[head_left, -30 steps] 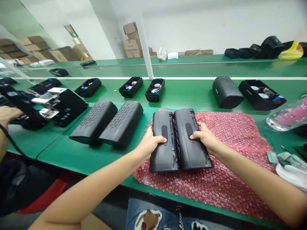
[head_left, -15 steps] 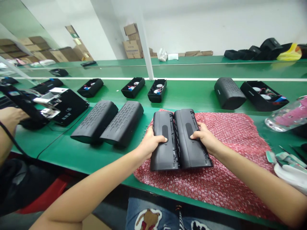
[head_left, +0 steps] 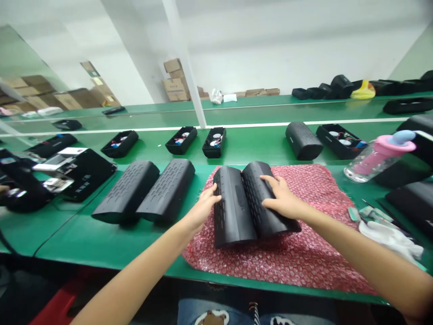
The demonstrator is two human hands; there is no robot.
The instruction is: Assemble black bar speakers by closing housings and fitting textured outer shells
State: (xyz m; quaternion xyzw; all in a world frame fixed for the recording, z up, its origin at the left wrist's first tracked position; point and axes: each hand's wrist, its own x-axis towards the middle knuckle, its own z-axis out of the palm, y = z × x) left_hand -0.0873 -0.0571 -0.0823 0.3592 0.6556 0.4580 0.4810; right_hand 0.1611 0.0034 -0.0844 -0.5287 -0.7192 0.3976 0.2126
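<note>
Two black casings lie side by side on the red bubble wrap (head_left: 318, 262). My left hand (head_left: 204, 205) is at the outer edge of the left casing (head_left: 233, 216), with thumb and a finger apart against its side. My right hand (head_left: 280, 196) rests over the right casing (head_left: 260, 207), its fingers spread on the patterned surface. The right casing is tilted and touches the left one. Further left, two more black casings (head_left: 126, 192) (head_left: 168, 189) stand on the green table with their dimpled faces up.
Open black housings with wires (head_left: 181, 141) (head_left: 214, 143) (head_left: 341, 142) and a closed casing (head_left: 303, 141) stand behind. At right are a pink-lidded bottle (head_left: 372, 158) and white gloves (head_left: 389, 239). Another person's hand (head_left: 4, 189) is by a black device (head_left: 77, 174) at far left.
Both casings have rolled, so their patterned sides now show more. My right hand has opened from its grip with the thumb on top to spread fingers. The view has shifted right and upward.
</note>
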